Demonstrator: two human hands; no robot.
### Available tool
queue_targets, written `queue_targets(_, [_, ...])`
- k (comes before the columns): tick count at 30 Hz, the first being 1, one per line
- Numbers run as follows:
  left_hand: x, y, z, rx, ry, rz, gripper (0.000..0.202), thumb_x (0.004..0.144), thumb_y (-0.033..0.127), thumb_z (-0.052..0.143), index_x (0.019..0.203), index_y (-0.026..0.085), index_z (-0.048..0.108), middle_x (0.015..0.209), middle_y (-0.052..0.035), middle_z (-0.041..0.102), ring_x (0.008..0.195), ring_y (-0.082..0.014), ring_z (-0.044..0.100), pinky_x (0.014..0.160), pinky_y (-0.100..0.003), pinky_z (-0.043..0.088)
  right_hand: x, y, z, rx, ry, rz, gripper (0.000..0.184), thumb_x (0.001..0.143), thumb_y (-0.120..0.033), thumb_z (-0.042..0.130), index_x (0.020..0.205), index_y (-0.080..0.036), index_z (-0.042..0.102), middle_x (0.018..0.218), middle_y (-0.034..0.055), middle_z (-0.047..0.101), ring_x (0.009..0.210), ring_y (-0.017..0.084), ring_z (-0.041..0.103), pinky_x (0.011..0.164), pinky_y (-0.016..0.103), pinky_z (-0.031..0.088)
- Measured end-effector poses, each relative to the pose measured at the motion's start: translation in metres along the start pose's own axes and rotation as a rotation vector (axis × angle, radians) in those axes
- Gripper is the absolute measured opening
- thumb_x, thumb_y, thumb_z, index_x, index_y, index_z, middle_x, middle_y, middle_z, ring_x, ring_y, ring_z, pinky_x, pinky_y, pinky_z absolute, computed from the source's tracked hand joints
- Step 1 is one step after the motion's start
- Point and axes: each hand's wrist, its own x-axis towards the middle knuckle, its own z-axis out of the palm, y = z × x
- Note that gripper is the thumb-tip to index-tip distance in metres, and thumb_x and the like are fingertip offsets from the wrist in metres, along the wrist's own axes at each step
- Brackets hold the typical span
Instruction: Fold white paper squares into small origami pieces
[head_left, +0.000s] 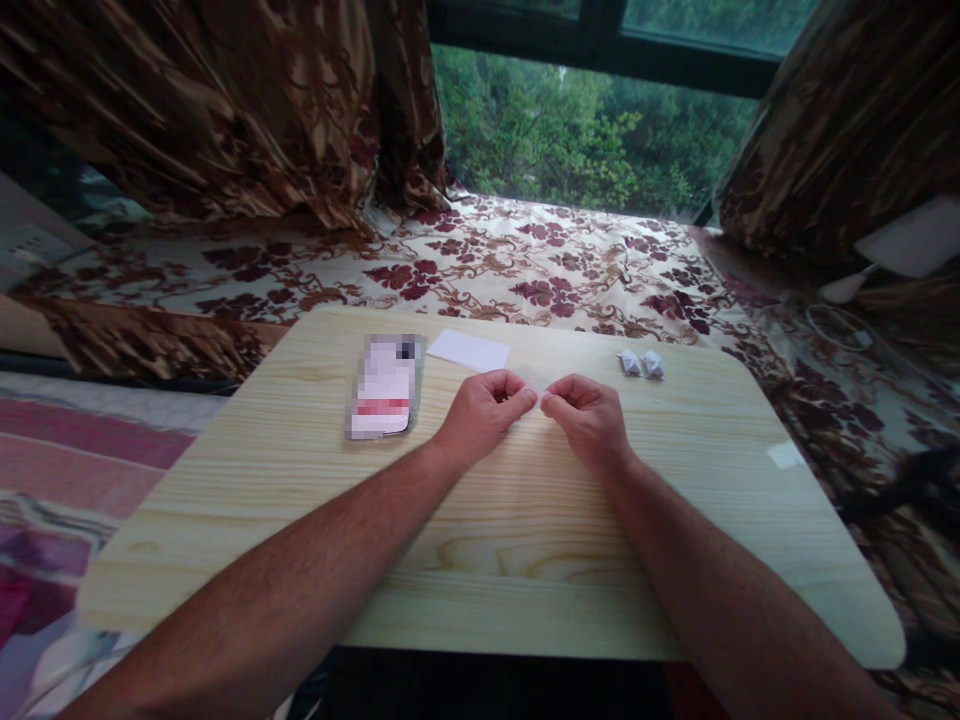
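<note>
Over the middle of the table, my left hand (491,410) and my right hand (589,412) face each other, fingertips nearly meeting. Both are closed, thumb pressed against curled forefinger. A faint pale sliver shows between the fingertips, too small and blurred to name; the fingers hide the rest. Just beyond my left hand lies a flat stack of white paper (469,350). Two small folded white paper shapes (641,365) with pointed corners sit side by side, beyond and right of my right hand.
Left of my hands a blurred-out phone (384,388) lies on the light wooden table (517,600). A white patch (785,456) marks the table's right edge. Behind stands a ledge with floral cloth (540,260), below a window between brown curtains (300,100). A white lamp (911,240) is at right.
</note>
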Motion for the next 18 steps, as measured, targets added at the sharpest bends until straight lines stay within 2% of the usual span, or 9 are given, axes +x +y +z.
queue_targets(6, [0.0011,0.0,-0.0007,-0.018,0.031,0.006,0.026,0.078,0.037,0.069,0.07,0.015,0.059,0.062,0.0023,0.056,0.057,-0.0089,0.046,0.055,-0.023,0.034,0.0009,-0.0005,0.0003,0.038,-0.037,0.046,0.01,0.07,-0.025,0.071,0.072,-0.016,0.067,0.061,-0.001,0.063,0.054,0.011,0.052,0.052,0.024,0.036])
queue_targets(18, [0.0012,-0.0012,-0.0012,0.014,0.017,0.014,0.029,0.077,0.041,0.07,0.069,0.015,0.06,0.061,0.0025,0.056,0.054,-0.0082,0.043,0.052,-0.023,0.032,0.0017,0.0007,-0.0005,-0.004,0.008,0.035,0.008,0.071,-0.023,0.07,0.07,-0.017,0.065,0.058,-0.0023,0.061,0.052,0.011,0.052,0.051,0.025,0.036])
